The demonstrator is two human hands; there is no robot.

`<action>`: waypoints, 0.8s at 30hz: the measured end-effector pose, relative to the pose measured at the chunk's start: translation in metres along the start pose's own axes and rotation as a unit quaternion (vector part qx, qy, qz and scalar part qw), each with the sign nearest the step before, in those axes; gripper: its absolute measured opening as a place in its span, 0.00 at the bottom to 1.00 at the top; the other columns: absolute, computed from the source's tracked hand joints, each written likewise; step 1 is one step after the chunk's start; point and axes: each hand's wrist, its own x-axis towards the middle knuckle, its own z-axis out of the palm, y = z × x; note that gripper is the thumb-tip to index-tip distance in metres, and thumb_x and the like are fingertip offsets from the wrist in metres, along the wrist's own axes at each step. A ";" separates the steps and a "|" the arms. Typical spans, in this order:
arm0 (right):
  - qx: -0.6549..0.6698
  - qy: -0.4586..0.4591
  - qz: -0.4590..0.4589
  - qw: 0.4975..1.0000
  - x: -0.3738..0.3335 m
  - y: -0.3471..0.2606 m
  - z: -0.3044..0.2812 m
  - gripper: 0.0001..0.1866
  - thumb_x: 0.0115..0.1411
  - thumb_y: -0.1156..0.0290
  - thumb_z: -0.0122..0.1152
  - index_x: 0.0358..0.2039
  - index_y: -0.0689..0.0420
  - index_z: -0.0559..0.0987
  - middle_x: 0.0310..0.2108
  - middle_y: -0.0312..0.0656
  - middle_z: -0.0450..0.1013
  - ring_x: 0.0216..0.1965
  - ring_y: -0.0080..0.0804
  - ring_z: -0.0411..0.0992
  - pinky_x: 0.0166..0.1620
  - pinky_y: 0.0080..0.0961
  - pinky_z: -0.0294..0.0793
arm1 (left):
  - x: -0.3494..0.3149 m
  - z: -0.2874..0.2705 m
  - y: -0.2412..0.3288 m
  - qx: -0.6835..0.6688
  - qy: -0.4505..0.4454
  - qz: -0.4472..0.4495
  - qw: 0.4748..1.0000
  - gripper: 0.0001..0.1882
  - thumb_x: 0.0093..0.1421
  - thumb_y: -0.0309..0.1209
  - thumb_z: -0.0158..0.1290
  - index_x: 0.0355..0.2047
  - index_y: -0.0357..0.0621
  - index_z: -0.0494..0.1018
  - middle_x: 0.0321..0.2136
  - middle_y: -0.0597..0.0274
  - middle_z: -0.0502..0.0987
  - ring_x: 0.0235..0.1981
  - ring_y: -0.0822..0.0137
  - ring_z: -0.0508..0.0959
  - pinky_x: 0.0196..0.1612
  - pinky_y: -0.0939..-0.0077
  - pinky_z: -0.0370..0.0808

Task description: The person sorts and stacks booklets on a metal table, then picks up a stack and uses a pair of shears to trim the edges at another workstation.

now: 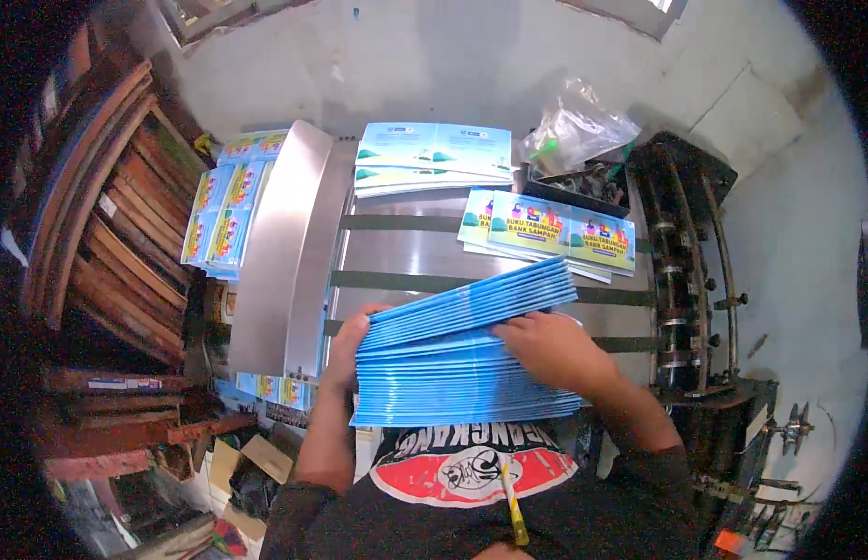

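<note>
A thick stack of blue folded booklets [462, 387] stands in front of my body, spine edges facing me. Its upper part, a tilted bundle of booklets [471, 301], rises toward the right, leaving a wedge-shaped gap above the rest. My left hand [348, 350] grips the stack's left end, its fingers partly hidden behind the booklets. At the right, my right hand [555, 350] has curled fingers pressed into the gap under the raised bundle; the fingertips are partly hidden.
On the metal machine table with dark belts [396, 252] lie blue printed sheets [434, 149] and colourful booklet covers [550, 229]. A black tray with a clear plastic bag [583, 131] sits at the back right. Machine rollers [676, 280] stand right; more booklets [229, 210] and wooden boards [126, 243] are left.
</note>
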 end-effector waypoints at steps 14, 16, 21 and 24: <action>0.187 0.063 0.054 0.979 -0.004 -0.001 -0.040 0.08 0.50 0.65 0.70 0.27 0.53 0.81 0.27 0.37 0.76 0.31 0.36 0.76 0.37 0.33 0.74 | 0.010 -0.013 -0.001 0.046 -0.047 0.028 0.997 0.29 0.67 0.50 0.45 0.54 0.34 0.69 0.47 0.53 0.76 0.47 0.65 0.76 0.54 0.70 0.72; 0.117 0.082 0.025 0.989 -0.001 0.000 -0.036 0.08 0.51 0.64 0.70 0.28 0.53 0.81 0.28 0.37 0.76 0.32 0.35 0.76 0.37 0.33 0.74 | 0.005 -0.005 0.008 0.054 -0.043 0.020 0.997 0.30 0.67 0.51 0.46 0.54 0.34 0.69 0.47 0.53 0.76 0.47 0.66 0.76 0.53 0.70 0.72; 0.036 0.121 -0.035 0.991 -0.002 -0.004 -0.016 0.08 0.53 0.64 0.67 0.29 0.52 0.80 0.34 0.36 0.75 0.36 0.33 0.73 0.39 0.32 0.72 | 0.005 -0.005 0.009 0.051 -0.038 0.007 0.998 0.31 0.65 0.52 0.47 0.53 0.35 0.69 0.45 0.54 0.77 0.46 0.66 0.77 0.51 0.70 0.74; 0.001 0.024 -0.011 1.000 -0.004 -0.005 -0.016 0.07 0.54 0.64 0.66 0.30 0.53 0.80 0.32 0.36 0.75 0.36 0.33 0.73 0.39 0.31 0.72 | 0.000 0.009 0.020 0.072 -0.016 0.008 0.997 0.30 0.66 0.51 0.47 0.53 0.35 0.69 0.45 0.54 0.77 0.46 0.66 0.77 0.51 0.69 0.74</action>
